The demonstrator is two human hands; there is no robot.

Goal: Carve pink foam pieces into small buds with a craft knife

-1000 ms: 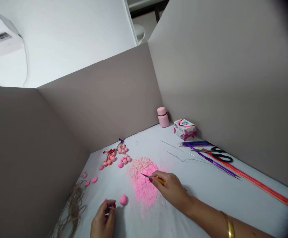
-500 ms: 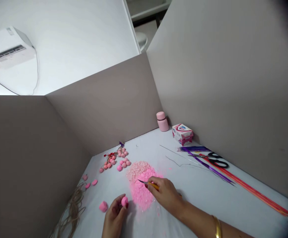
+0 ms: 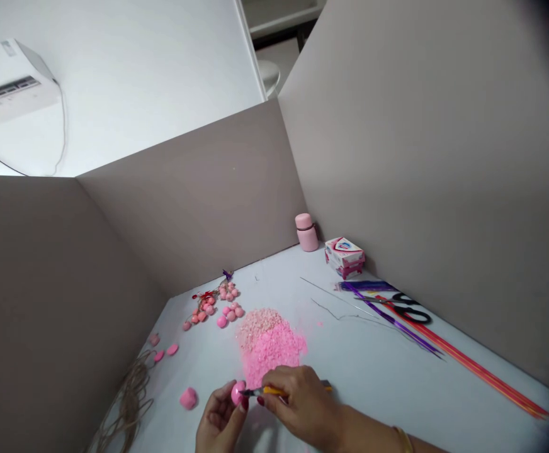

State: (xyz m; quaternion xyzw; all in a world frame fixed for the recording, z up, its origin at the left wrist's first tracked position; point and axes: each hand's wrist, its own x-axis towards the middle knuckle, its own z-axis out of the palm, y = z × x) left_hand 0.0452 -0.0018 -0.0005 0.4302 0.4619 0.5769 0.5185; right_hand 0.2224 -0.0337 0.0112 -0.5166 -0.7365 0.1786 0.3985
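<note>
Near the front edge of the view, my left hand (image 3: 220, 420) is closed around a small round pink ball (image 3: 238, 392), pinched between thumb and fingers. My right hand (image 3: 298, 399) grips a craft knife (image 3: 273, 391) with a yellow-orange handle, and its blade tip meets the ball's right side. Just beyond both hands lies a heap of pink shavings (image 3: 274, 349), paler at the back. A faceted pink lump (image 3: 188, 398) rests on the table left of my left hand.
Finished pink balls (image 3: 232, 313) and beaded strings lie at the back left, with twine (image 3: 133, 399) at the left edge. A pink bottle (image 3: 306, 233), stacked boxes (image 3: 345, 257), black-handled scissors (image 3: 411, 313) and red strips (image 3: 486, 371) line the right side. Grey panels surround the table.
My right hand has moved left and toward me, bringing the knife from above the shavings to the ball. The ball stays in my left hand. The view has shifted slightly.
</note>
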